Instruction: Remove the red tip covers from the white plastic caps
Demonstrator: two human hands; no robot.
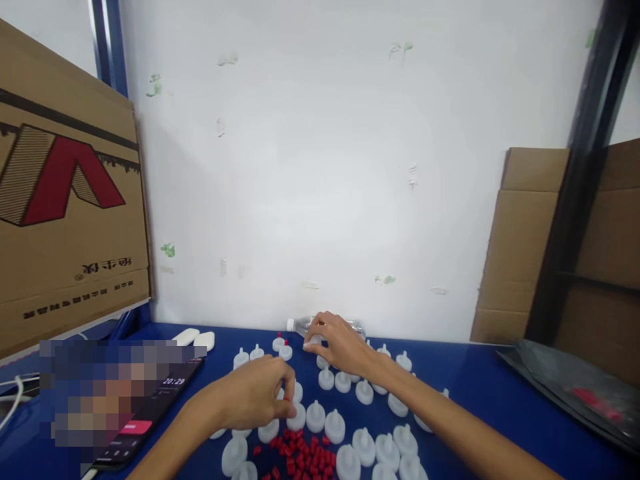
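My left hand (260, 393) is curled over the blue table, its fingertips pinched on a small red plug at a white plastic cap. My right hand (337, 347) reaches farther back and its fingers close on a white cap (313, 343) near the wall. Several white caps (345, 427) stand scattered between and around both hands. A heap of small red plugs (300, 457) lies at the near edge, just below my left hand. Two caps at the back (283, 348) carry red tips.
A clear water bottle (300, 325) lies against the white wall behind my right hand. A phone (150, 417) showing a timer rests at the left. Cardboard boxes stand at the left (65, 193) and right (530, 240). Dark plastic bags (575, 390) lie at the right.
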